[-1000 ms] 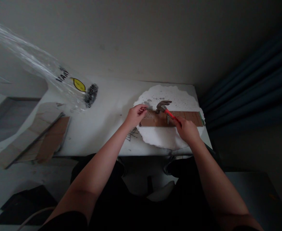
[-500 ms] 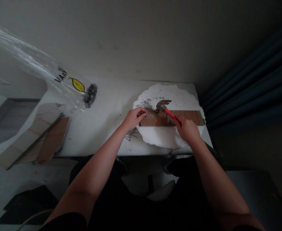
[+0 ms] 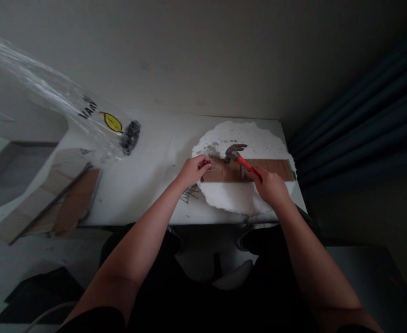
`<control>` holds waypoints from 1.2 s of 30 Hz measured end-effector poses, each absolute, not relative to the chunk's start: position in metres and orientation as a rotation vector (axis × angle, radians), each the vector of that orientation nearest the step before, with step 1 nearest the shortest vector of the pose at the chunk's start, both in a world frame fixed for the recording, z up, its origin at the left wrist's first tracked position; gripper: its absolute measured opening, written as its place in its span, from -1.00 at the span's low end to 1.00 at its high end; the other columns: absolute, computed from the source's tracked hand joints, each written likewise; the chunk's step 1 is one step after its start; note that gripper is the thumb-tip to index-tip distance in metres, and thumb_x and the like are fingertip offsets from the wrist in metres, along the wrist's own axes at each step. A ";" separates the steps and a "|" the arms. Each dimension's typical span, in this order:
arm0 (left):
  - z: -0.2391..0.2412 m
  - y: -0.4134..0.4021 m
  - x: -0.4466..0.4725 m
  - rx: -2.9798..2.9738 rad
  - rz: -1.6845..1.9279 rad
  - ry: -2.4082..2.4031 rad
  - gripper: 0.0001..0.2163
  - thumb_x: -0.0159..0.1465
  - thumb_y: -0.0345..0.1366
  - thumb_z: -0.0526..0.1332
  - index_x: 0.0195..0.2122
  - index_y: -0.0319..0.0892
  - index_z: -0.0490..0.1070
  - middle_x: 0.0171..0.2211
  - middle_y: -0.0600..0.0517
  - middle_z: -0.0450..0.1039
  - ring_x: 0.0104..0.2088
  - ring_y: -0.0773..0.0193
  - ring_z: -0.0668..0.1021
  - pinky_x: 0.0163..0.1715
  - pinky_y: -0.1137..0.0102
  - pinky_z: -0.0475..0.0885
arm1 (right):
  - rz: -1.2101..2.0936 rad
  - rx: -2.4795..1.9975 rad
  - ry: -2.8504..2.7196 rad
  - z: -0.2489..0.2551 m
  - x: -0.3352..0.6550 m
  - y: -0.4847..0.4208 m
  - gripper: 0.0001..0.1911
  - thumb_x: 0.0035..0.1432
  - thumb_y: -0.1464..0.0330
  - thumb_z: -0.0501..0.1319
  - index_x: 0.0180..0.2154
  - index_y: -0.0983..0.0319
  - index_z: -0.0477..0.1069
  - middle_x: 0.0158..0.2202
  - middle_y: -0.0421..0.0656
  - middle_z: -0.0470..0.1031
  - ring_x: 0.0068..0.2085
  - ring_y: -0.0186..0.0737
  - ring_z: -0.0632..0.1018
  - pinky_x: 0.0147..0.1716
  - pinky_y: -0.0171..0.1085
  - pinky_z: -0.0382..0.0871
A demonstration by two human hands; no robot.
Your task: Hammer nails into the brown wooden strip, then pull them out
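Note:
My right hand [image 3: 270, 186] is wrapped round the red handle of a claw hammer [image 3: 237, 154], whose metal head hovers over the left part of a brown wooden board [image 3: 272, 167]. The board lies across a ragged white foam slab [image 3: 240, 196] on the white table [image 3: 147, 180]. My left hand [image 3: 193, 169] is pinched at the board's left end, fingers curled together; what they hold is too small to name. A few thin nails [image 3: 189, 194] lie on the table just below that hand.
A clear plastic bag [image 3: 67, 108] with a yellow label and a dark clump inside lies at the table's back left. Brown wooden planks [image 3: 46, 199] hang over the left edge. Dark blue curtains [image 3: 363, 125] stand to the right, a grey wall behind.
The hammer head and my hands have hardly shifted; only the view has moved slightly.

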State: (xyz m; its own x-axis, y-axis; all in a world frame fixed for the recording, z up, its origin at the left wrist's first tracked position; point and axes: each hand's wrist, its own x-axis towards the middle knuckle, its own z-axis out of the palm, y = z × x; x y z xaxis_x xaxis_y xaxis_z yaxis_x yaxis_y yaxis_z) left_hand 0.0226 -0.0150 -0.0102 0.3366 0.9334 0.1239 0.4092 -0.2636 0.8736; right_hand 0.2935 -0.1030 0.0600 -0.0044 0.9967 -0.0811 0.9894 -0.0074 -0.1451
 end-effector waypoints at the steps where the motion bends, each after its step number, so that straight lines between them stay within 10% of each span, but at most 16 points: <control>1: -0.010 -0.015 0.023 1.831 0.858 1.183 -0.85 0.27 -0.21 0.21 -0.23 -0.16 0.47 -0.28 0.01 0.57 -0.27 0.26 0.58 -0.20 0.34 0.48 | 0.247 -2.185 -2.179 0.060 0.293 -0.103 -0.49 0.45 0.09 -0.10 0.13 0.17 0.45 -0.17 0.04 0.63 -0.20 0.03 0.61 -0.25 -0.18 0.34; 36: -0.019 -0.021 0.025 1.998 0.962 1.297 -0.56 0.22 -0.33 0.31 0.05 -0.10 0.15 -0.35 0.10 0.58 -0.36 0.31 0.60 -0.34 0.43 0.41 | 0.081 -2.076 -2.267 0.104 0.252 -0.121 -0.49 0.44 0.10 -0.10 0.15 0.11 0.46 -0.34 -0.03 0.61 -0.38 -0.08 0.59 -0.37 -0.23 0.31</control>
State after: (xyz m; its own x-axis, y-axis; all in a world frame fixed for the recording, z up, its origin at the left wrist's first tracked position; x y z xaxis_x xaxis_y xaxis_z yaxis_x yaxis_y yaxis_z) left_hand 0.0254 -0.0211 -0.0190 0.2725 0.9256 0.2628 0.5199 -0.3715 0.7693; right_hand 0.2518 -0.1211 0.1044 -0.0874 0.9961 0.0136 0.9925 0.0883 -0.0840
